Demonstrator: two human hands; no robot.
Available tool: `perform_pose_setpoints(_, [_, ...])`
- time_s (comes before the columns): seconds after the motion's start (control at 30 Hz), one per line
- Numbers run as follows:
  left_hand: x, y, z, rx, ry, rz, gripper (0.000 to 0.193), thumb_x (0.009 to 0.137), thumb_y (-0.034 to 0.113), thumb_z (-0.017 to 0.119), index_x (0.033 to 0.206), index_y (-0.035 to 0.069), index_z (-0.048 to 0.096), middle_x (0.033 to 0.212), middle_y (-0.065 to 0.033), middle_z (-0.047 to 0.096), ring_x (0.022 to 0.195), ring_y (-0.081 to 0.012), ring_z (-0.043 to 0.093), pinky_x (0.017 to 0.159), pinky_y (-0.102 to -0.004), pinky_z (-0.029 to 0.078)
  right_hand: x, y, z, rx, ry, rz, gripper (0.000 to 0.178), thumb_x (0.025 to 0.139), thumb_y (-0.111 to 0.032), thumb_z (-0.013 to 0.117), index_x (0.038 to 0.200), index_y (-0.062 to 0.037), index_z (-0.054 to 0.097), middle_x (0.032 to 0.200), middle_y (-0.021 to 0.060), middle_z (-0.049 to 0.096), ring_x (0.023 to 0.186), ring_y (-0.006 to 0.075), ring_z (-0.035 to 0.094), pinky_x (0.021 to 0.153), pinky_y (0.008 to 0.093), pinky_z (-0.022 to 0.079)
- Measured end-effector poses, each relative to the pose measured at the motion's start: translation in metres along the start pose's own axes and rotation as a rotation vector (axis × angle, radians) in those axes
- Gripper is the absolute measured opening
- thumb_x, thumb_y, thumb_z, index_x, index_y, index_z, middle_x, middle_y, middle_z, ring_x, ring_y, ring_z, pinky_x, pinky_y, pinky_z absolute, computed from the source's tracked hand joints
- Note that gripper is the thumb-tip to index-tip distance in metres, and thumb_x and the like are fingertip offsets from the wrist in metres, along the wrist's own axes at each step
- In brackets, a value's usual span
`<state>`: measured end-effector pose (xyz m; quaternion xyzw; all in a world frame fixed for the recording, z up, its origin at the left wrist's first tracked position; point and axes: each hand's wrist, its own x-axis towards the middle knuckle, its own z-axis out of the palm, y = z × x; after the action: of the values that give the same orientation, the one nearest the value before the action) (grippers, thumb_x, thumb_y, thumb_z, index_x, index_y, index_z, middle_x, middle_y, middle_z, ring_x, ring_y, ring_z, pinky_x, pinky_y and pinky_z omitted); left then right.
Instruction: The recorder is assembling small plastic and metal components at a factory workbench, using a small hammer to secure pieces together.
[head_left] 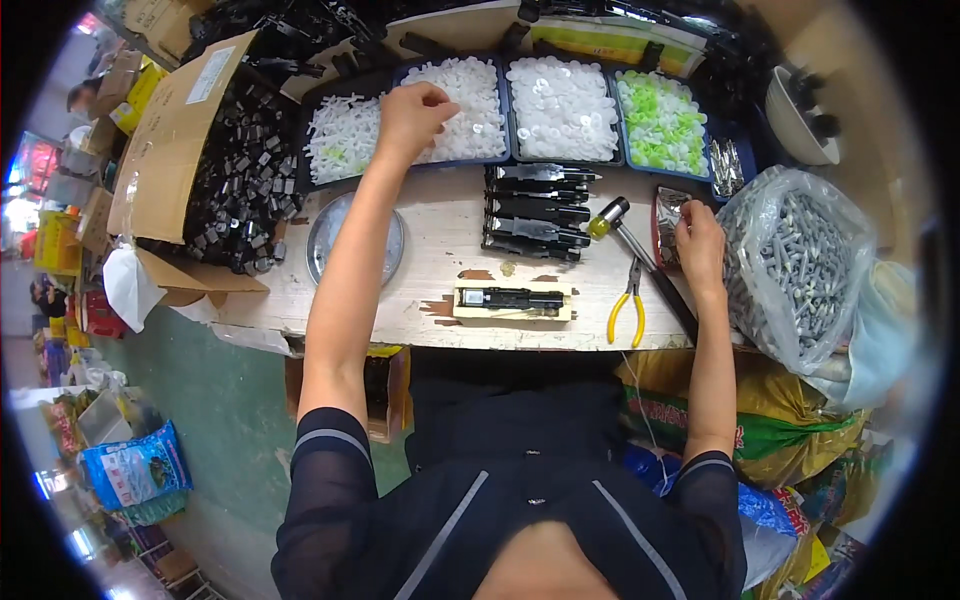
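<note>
Standing open at far left, a carton (180, 150) holds dark metal pieces (245, 175). Next, a round dish (321, 240) on the bench, partly hidden under the left forearm; beyond it, white sticks (342, 130) heaped in a tray. Left hand (415, 118) is over the border of this tray and the next, fingertips bent toward white clips (475, 110); fingers drawn narrow, cannot tell whether anything is pinched. Near the front edge, a black unit (513, 299) lies flat in a cream block (510, 314), neither hand on it. Behind it, a stack of similar units (537, 212), then a tray of white discs (565, 105). Yellow-handled pliers (626, 312) and a hammer (642, 252) lie to the right, green and white caps (660, 115) behind. Right hand (702, 245) is at a small packet (667, 228), fingers curled; contact and grip cannot be told. Small metal pins (728, 165) sit behind it; grey parts (805, 260) fill a clear bag at far right. Step in hand looks like picking small parts, one supply per hand. Next move probably calls for a light pinch, separating single pieces from the heap.
</note>
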<state>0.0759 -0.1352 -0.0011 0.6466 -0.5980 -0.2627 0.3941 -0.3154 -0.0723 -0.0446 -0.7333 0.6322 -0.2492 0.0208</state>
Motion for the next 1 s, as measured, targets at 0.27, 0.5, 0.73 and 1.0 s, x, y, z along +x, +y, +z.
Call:
perform_pose_setpoints(0.27, [-0.024, -0.011, -0.019, -0.823, -0.014, -0.157, 0.015, 0.081, 0.006, 0.064, 0.093, -0.003, 0.063, 0.075, -0.0073, 0.06, 0.062, -0.0143, 0.058, 0.049, -0.0273, 0.049, -0.007, 0.001, 0.002, 0.027, 0.044, -0.019, 0.012, 0.081, -0.001, 0.051, 0.092, -0.0016, 0.053, 0.087, 0.0189, 0.056, 0.08, 0.0402, 0.055, 0.068, 0.0456, 0.044])
perform_pose_setpoints(0.5, [-0.134, 0.007, -0.001, -1.345, -0.132, -0.28, 0.012, 0.086, 0.011, 0.058, 0.091, 0.0, 0.06, 0.076, -0.0067, 0.058, 0.051, -0.0092, 0.045, 0.04, -0.0242, 0.038, -0.011, -0.004, 0.005, 0.047, 0.101, -0.006, 0.009, 0.083, -0.001, 0.051, 0.092, -0.0006, 0.052, 0.089, 0.0186, 0.056, 0.083, 0.0395, 0.055, 0.069, 0.0446, 0.043])
perform_pose_setpoints(0.73, [-0.201, 0.011, 0.028, -1.584, -0.328, -0.32, 0.027, 0.092, 0.021, 0.053, 0.105, -0.002, 0.054, 0.093, -0.0129, 0.056, 0.063, -0.0106, 0.046, 0.044, -0.0224, 0.042, -0.02, -0.025, -0.001, 0.707, 0.113, 0.22, 0.006, 0.086, -0.003, 0.053, 0.091, -0.0015, 0.055, 0.08, 0.0042, 0.058, 0.067, 0.0125, 0.055, 0.06, 0.0264, 0.044])
perform_pose_setpoints(1.0, [-0.227, 0.013, 0.046, -1.389, -0.35, -0.337, 0.015, 0.087, 0.005, 0.057, 0.1, -0.002, 0.059, 0.076, -0.0087, 0.06, 0.056, -0.013, 0.057, 0.044, -0.0255, 0.05, -0.062, -0.149, -0.006, 1.349, -0.592, 0.076, 0.007, 0.085, -0.005, 0.058, 0.092, -0.0014, 0.059, 0.085, 0.0012, 0.054, 0.067, 0.0042, 0.047, 0.057, 0.0176, 0.039])
